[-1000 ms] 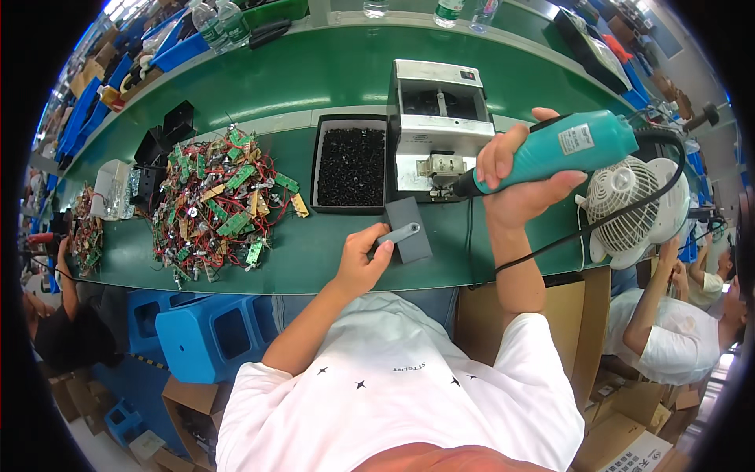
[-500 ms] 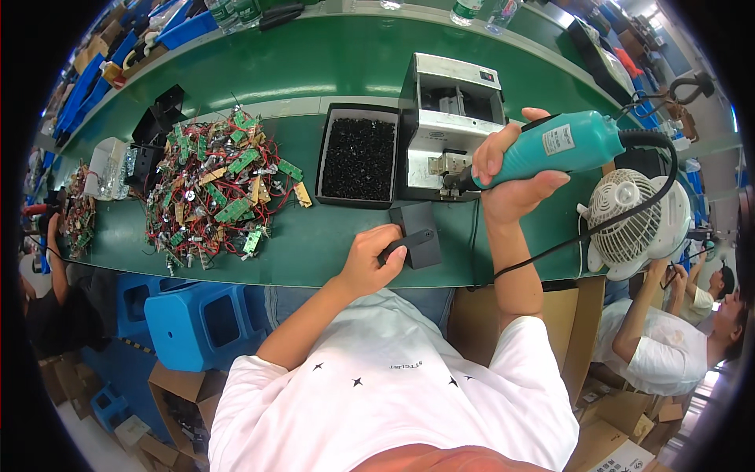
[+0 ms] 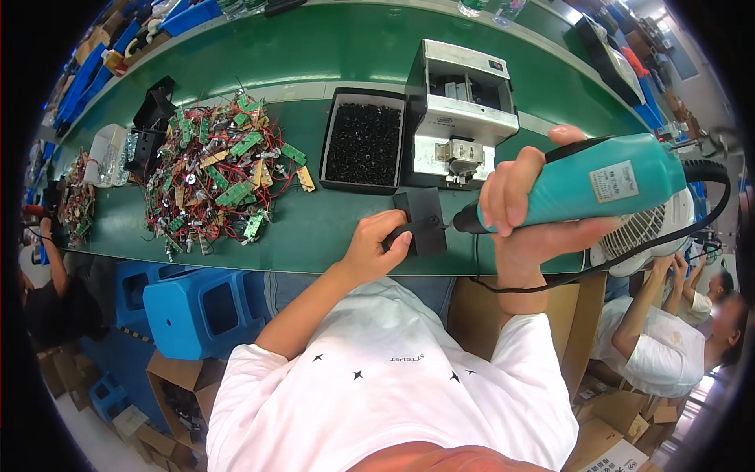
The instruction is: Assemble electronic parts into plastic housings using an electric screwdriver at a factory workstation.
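Note:
In my right hand is a teal electric screwdriver, its black nose pointing left. The tip of its bit reaches the right side of a black plastic housing; whether it touches cannot be made out. My left hand grips this housing by a dark strap-like part on its left side, above the green bench. Behind the housing stands a metal screw feeder with a small outlet block on its front. Left of the feeder, an open black box holds a heap of small black parts.
A large tangle of green circuit boards with red wires covers the bench's left part. Black housings lie behind it. At right stand a white fan and the screwdriver's cable. Blue stools are below the edge; co-workers sit at both sides.
The screwdriver has moved from the feeder's outlet, toward me, to the right side of the black housing. My left hand still holds the housing and has shifted slightly.

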Motion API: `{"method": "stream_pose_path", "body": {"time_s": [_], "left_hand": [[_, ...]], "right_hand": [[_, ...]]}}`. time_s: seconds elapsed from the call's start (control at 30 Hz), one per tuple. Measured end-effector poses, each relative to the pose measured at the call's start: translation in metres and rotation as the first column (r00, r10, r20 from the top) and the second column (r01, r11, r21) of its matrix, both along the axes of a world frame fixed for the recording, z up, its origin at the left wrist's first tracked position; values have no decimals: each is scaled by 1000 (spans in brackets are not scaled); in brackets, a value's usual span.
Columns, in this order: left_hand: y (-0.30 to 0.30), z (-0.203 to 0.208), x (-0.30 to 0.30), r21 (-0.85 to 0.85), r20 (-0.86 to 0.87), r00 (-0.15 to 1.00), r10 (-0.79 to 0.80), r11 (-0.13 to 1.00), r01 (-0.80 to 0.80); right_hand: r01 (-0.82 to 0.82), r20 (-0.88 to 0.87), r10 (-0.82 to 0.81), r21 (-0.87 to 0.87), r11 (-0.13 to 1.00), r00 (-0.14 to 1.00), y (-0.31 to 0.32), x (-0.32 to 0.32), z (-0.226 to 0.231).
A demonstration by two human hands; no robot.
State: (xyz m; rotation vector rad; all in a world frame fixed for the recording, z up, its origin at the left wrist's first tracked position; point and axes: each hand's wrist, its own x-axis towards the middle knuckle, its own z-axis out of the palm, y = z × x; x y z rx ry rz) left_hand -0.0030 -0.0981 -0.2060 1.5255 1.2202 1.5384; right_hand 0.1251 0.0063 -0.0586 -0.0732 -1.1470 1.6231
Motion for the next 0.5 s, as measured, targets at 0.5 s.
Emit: {"method": "stream_pose_path", "body": {"time_s": [0.5], "left_hand": [[2,-2,0,9,6,1000,13,1000,-13]], "right_hand": [[-29,221,13,70,997,975,0,-13,-10]]}}
